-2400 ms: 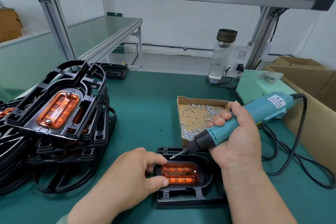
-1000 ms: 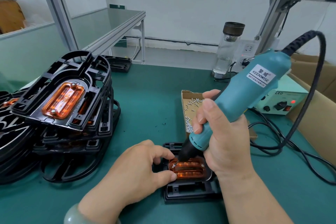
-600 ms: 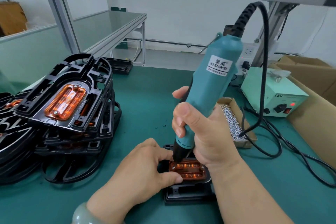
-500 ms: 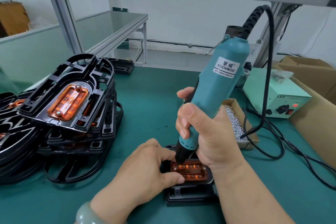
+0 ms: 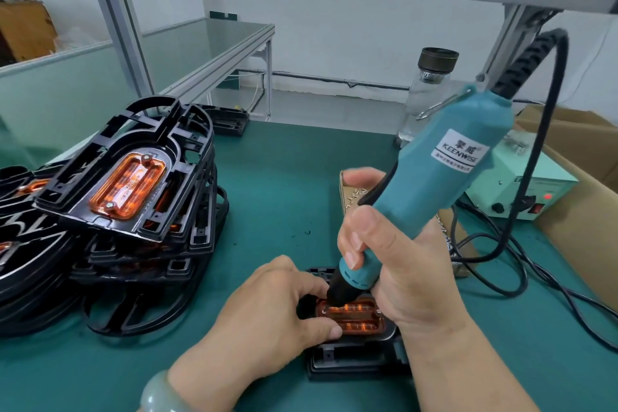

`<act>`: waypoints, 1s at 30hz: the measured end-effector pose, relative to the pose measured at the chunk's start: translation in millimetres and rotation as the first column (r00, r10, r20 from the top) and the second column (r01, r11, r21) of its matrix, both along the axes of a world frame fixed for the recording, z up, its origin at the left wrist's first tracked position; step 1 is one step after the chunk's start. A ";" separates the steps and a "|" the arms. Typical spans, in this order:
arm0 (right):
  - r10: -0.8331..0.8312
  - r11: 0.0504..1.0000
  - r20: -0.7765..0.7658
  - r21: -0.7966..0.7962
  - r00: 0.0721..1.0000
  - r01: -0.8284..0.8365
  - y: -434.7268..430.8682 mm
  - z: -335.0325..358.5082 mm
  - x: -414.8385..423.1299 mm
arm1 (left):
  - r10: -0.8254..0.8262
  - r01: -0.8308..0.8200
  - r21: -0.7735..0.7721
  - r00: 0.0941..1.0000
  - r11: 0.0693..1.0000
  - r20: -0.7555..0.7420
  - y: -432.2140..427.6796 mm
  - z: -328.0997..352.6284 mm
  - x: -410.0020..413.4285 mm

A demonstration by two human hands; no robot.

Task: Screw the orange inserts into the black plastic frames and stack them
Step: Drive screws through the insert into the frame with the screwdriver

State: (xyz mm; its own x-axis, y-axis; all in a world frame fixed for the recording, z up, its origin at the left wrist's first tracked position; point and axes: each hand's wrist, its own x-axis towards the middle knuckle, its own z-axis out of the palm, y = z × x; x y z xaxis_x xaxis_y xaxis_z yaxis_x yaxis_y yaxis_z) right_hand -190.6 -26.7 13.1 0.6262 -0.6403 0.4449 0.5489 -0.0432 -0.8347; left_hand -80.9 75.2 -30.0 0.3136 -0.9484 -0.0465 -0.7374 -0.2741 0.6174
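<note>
Frame stack [image 5: 133, 184] left; screw box [image 5: 349, 192] behind frame [image 5: 354, 361]; controller [image 5: 521, 191] right.

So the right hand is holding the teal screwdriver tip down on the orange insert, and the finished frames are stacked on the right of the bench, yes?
No: the head view shows the stack of finished frames on the left of the bench. The right hand does hold the teal screwdriver tip down on the orange insert.

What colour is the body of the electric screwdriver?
The electric screwdriver body is teal, seen in the head view.
</note>
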 end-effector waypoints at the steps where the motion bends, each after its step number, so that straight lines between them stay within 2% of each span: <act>1: 0.001 1.000 0.004 0.007 1.000 -0.001 -0.1 0.3 -0.1 | 0.001 -0.001 0.000 1.000 1.000 0.000 -0.1 -0.1 -0.1; 6: -0.045 0.999 0.005 0.022 0.999 0.045 1.2 2.8 2.5 | -0.001 0.001 0.006 1.000 1.000 0.007 -0.7 0.7 -0.5; 16: -0.016 0.999 -0.003 0.027 1.000 0.016 1.7 2.3 2.2 | 0.007 -0.007 0.017 1.000 1.000 0.011 -0.7 3.6 -1.3; 30: -0.016 0.993 0.043 0.120 0.999 0.011 -3.7 -1.7 -0.4 | -0.002 0.002 0.002 1.000 1.000 0.009 -2.2 -0.1 1.2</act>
